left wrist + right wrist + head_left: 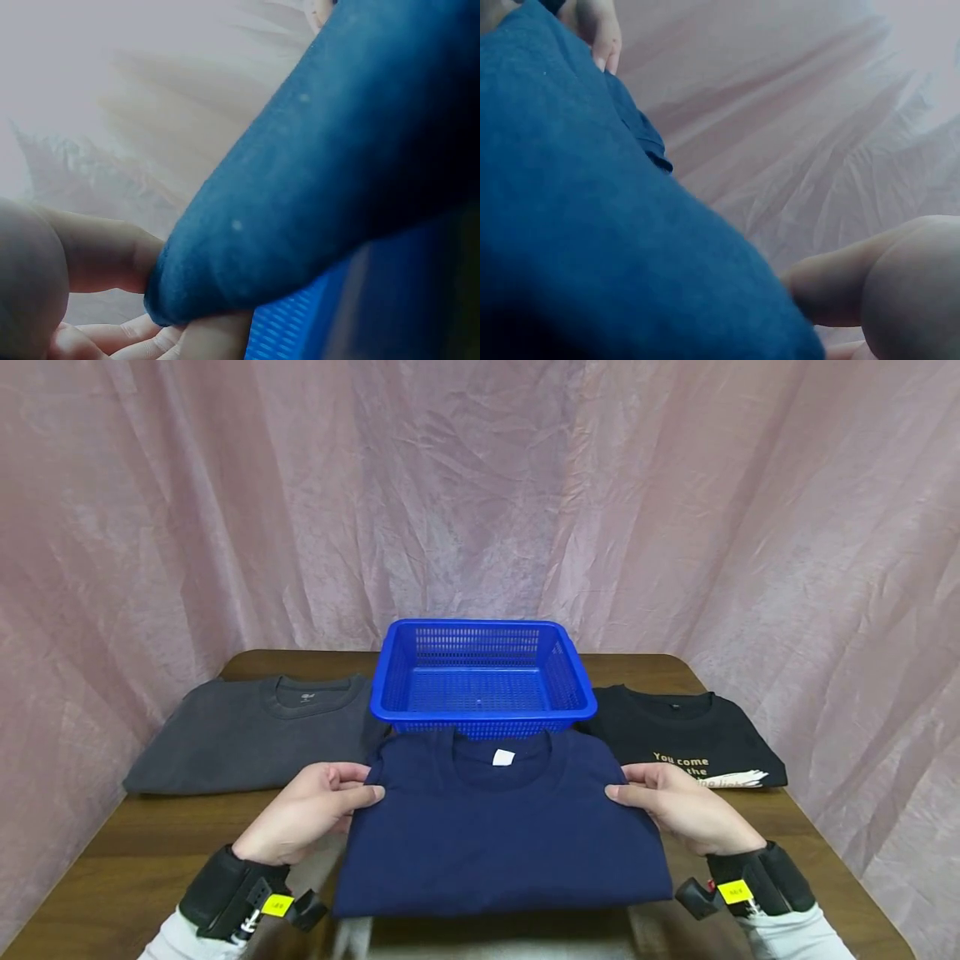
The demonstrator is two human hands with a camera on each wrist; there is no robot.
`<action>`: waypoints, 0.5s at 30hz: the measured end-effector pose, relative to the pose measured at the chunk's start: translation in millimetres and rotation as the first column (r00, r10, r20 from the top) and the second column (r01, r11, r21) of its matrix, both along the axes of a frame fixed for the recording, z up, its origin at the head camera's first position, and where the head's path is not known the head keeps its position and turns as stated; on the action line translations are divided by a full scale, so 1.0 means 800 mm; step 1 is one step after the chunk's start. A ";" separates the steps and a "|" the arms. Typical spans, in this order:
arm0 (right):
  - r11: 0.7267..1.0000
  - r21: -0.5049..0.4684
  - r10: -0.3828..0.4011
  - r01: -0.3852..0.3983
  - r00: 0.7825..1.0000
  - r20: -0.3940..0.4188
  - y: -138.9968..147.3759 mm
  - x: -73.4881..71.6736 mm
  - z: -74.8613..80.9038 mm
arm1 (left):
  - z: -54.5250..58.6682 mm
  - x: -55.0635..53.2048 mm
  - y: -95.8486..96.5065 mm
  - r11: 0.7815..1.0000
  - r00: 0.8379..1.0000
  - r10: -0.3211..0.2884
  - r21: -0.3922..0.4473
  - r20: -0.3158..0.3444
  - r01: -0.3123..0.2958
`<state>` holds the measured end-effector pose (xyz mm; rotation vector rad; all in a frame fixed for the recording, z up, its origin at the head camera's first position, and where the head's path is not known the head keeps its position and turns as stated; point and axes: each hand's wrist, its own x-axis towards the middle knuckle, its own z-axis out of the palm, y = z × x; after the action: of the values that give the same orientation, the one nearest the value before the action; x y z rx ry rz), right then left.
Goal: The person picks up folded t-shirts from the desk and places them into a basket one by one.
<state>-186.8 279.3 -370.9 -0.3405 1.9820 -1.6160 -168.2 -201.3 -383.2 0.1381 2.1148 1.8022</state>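
Note:
A folded navy T-shirt (510, 843) with a white neck label is held up between both hands, its collar toward the basket. My left hand (311, 806) pinches its left side, thumb on top and fingers beneath. On the opposite side my right hand (682, 806) pinches the shirt the same way. Close up in the left wrist view, the shirt's edge (225, 247) lies between thumb and fingers. In the right wrist view the cloth (615, 195) covers much of the picture and hides most of the fingertips.
Behind the navy shirt stands a blue plastic basket (480, 723) with nothing inside. A folded dark grey T-shirt (247, 739) lies to its left, a folded black printed T-shirt (675, 727) to its right. All are on a wooden table (97, 868), with a pink curtain (465, 485) behind.

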 end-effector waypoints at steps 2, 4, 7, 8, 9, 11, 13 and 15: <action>1.000 -0.016 0.007 -0.007 1.000 -0.004 0.000 0.000 0.005 | 0.007 0.001 -0.001 1.000 1.000 0.012 -0.003 0.001 -0.012; 0.999 -0.026 0.018 -0.018 1.000 -0.011 -0.001 0.000 0.010 | 0.014 0.001 -0.002 1.000 1.000 0.018 -0.010 -0.007 -0.018; 0.999 -0.031 0.018 -0.019 0.999 -0.027 -0.001 -0.001 0.017 | 0.022 -0.001 -0.004 1.000 1.000 0.019 -0.012 -0.020 -0.019; 0.999 -0.031 0.015 -0.016 0.999 -0.029 -0.002 -0.002 0.019 | 0.024 -0.001 -0.004 1.000 0.999 0.020 -0.012 -0.027 -0.020; 1.000 -0.027 0.009 -0.010 0.999 -0.032 -0.002 -0.002 0.021 | 0.026 -0.002 -0.004 1.000 0.999 0.019 -0.013 -0.034 -0.020; 1.000 -0.011 -0.005 0.004 0.999 -0.048 -0.003 -0.003 0.025 | 0.030 -0.004 -0.005 1.000 0.999 0.019 -0.006 -0.039 -0.019; 1.000 -0.002 -0.016 0.016 0.998 -0.057 -0.003 -0.004 0.029 | 0.033 -0.006 -0.005 1.000 0.999 0.021 -0.003 -0.045 -0.021; 1.000 0.009 -0.027 0.027 0.997 -0.070 -0.004 -0.006 0.032 | 0.035 -0.007 -0.005 1.000 0.998 0.021 -0.002 -0.051 -0.021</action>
<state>-191.2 275.9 -345.4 -0.3720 2.0543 -1.6305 -174.1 -205.5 -355.1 0.1635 2.1612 1.8262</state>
